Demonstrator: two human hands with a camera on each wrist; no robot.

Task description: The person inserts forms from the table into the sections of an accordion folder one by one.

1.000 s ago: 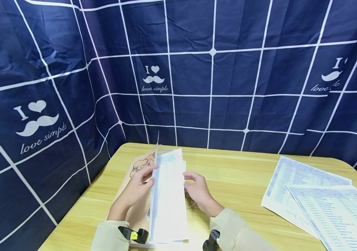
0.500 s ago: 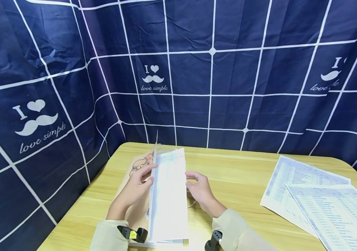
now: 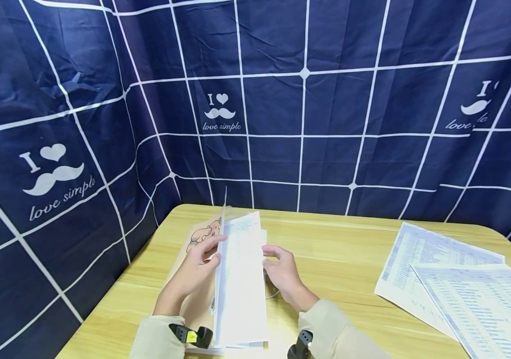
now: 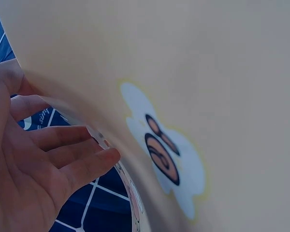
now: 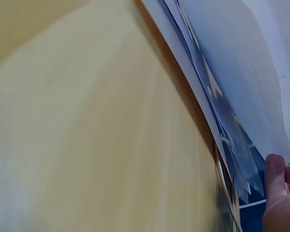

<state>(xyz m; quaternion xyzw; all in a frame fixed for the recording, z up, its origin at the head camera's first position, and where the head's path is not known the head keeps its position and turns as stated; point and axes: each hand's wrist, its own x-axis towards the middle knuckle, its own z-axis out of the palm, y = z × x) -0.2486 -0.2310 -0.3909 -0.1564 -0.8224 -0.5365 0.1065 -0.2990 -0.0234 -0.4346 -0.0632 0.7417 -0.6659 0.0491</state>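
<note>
A folder with a beige cartoon cover [image 3: 197, 294] lies at the table's left, its cover lifted along the inner edge. My left hand [image 3: 192, 271] holds that raised edge; in the left wrist view the hand [image 4: 43, 159] has thumb and fingers at the rim of the cover [image 4: 241, 96]. A printed paper sheet [image 3: 242, 279] stands tilted over the folder's clear pages, its lower part washed out by glare. My right hand [image 3: 284, 271] pinches the sheet's right edge. In the right wrist view, thumb and fingers [image 5: 276, 174] meet at the edge of the pale sheet [image 5: 241, 58].
Two printed sheets [image 3: 439, 259] lie overlapping on the wooden table [image 3: 336, 259] at the right. A thin pale loop [image 3: 273, 294] shows beside the folder, under my right hand. A dark blue gridded curtain [image 3: 327, 109] hangs behind and to the left.
My right hand and the sheet shifted slightly right, then back left, uncovering a strip of the page behind at the right. My left hand stays in place on the cover.
</note>
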